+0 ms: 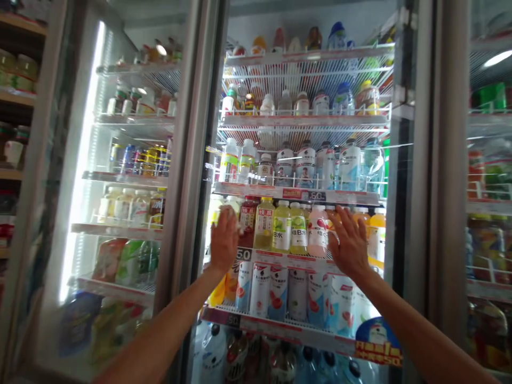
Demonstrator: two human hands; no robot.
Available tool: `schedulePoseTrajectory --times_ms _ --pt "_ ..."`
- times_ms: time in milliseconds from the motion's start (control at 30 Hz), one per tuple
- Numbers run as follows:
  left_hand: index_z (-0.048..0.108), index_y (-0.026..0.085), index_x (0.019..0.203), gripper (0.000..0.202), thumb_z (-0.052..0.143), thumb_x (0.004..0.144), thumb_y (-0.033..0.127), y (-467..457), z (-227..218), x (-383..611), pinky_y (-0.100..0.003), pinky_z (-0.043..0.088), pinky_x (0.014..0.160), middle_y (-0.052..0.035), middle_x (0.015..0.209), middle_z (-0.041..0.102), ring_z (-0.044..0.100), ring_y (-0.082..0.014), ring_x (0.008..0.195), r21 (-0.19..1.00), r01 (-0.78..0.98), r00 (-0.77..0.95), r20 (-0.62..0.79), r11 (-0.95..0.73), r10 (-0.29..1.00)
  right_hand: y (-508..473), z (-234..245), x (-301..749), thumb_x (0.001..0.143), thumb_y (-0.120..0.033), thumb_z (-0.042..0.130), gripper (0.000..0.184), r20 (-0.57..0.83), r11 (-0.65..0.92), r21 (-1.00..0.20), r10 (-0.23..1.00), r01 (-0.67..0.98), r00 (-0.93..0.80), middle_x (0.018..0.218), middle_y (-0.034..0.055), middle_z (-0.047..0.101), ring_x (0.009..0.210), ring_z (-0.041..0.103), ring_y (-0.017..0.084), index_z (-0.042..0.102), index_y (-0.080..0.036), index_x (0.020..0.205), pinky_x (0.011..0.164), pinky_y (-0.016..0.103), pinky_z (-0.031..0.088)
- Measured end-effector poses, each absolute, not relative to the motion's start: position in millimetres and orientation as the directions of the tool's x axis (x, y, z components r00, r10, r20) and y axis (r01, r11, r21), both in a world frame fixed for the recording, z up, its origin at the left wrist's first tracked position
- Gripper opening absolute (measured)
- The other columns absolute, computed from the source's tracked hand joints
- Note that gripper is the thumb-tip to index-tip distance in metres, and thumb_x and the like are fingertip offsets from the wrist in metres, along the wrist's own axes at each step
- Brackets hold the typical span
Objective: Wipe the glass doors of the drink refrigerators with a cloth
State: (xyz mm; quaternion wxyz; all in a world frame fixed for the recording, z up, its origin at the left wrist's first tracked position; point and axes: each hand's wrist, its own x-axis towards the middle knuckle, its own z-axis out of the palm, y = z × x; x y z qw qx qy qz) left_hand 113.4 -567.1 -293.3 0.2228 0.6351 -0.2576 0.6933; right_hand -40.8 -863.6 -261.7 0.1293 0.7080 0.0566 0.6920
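bottles (282, 229) stand on the shelf (292, 260) between our left hand (224, 240) and right hand (349, 241), both uncurled, well apart, seemingly empty. we seem to be reaching in; grasping one calls for a hand curled around it.

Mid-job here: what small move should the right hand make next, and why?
I'd probably line the right hand up with the pink bottle, moving slightly left: the hand looks open and empty, and that bottle shows just left of it. Whether glass stands between them, I can't tell.
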Motion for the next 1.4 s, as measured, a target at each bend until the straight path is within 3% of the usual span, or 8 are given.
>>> schedulePoseTrajectory --times_ms 100,233,400,567,733,1100,1267,1400 --pt "0.043 0.023 0.132 0.042 0.038 0.090 0.022 -586 -301 105 -0.040 0.021 0.112 -0.0090 0.137 0.046 0.033 -0.0175 0.133 -0.322 -0.636 -0.199 0.946 -0.701 -0.254 -860 -263 -38 0.089 -0.025 0.039 0.053 0.956 -0.952 0.293 0.290 -0.090 0.043 0.145 0.0064 0.035 0.137 0.027 0.020 0.027 -0.028 0.140 0.111 0.045 0.019" --pt "0.036 0.018 0.137 0.046 0.035 0.091 0.023 -612 -294 97 -0.046 0.019 0.112 -0.0142 0.143 0.036 0.025 -0.0199 0.137 -0.010 -0.629 -0.124 0.988 -0.777 0.088 -863 -263 -40 0.088 -0.026 0.039 0.054 0.969 -0.965 0.247 0.245 -0.094 0.025 0.147 0.0052 0.031 0.137 0.026 0.021 0.027 -0.028 0.141 0.111 0.046 0.019" --pt "0.040 0.023 0.134 0.044 0.040 0.090 0.023 -649 -282 79 -0.041 0.012 0.115 -0.0060 0.139 0.044 0.028 -0.0158 0.136 -0.574 -0.585 -0.371 0.817 -0.572 -0.441 -865 -268 -48 0.089 -0.025 0.037 0.055 0.948 -0.945 0.311 0.302 -0.103 0.097 0.147 0.0049 0.032 0.137 0.026 0.020 0.024 -0.028 0.142 0.112 0.045 0.017" --pt "0.040 0.016 0.134 0.044 0.035 0.091 0.024 -675 -254 67 -0.048 0.014 0.113 -0.0118 0.144 0.035 0.025 -0.0224 0.137 -0.185 -0.664 -0.142 0.982 -0.724 -0.121 -877 -269 -54 0.089 -0.026 0.038 0.057 0.963 -0.953 0.271 0.266 -0.133 0.052 0.146 0.0067 0.034 0.138 0.024 0.020 0.021 -0.027 0.143 0.111 0.046 0.019" --pt "0.039 0.021 0.134 0.043 0.038 0.091 0.022 -705 -257 55 -0.039 0.017 0.115 -0.0043 0.144 0.038 0.023 -0.0163 0.137 -0.694 -0.570 -0.418 0.706 -0.440 -0.572 -894 -275 -60 0.089 -0.025 0.039 0.060 0.955 -0.944 0.293 0.282 -0.150 0.091 0.147 0.0049 0.032 0.138 0.024 0.019 0.017 -0.028 0.144 0.112 0.044 0.017" --pt "0.045 0.015 0.131 0.041 0.032 0.091 0.019 -770 -243 23 -0.039 0.023 0.114 -0.0047 0.142 0.041 0.030 -0.0193 0.135 -0.811 -0.521 -0.529 0.551 -0.265 -0.646 -933 -276 -87 0.088 -0.025 0.040 0.059 0.978 -0.953 0.202 0.207 -0.228 0.001 0.144 0.0091 0.037 0.135 0.031 0.023 0.020 -0.026 0.144 0.110 0.048 0.022" --pt "0.043 0.012 0.132 0.043 0.029 0.091 0.017 -793 -235 8 -0.049 0.024 0.112 -0.0099 0.145 0.034 0.026 -0.0252 0.137 -0.549 -0.671 -0.309 0.818 -0.498 -0.485 -955 -280 -103 0.088 -0.028 0.038 0.054 0.992 -0.959 0.110 0.120 -0.261 -0.023 0.144 0.0117 0.037 0.134 0.032 0.026 0.029 -0.023 0.141 0.108 0.051 0.023" --pt "0.044 0.016 0.132 0.043 0.032 0.090 0.015 -796 -276 3 -0.038 0.024 0.113 -0.0022 0.144 0.038 0.026 -0.0186 0.137 -0.871 -0.468 -0.561 0.424 -0.150 -0.711 -961 -288 -111 0.088 -0.028 0.037 0.051 0.993 -0.958 0.111 0.115 -0.264 0.002 0.142 0.0129 0.038 0.134 0.033 0.026 0.033 -0.021 0.139 0.108 0.051 0.024"
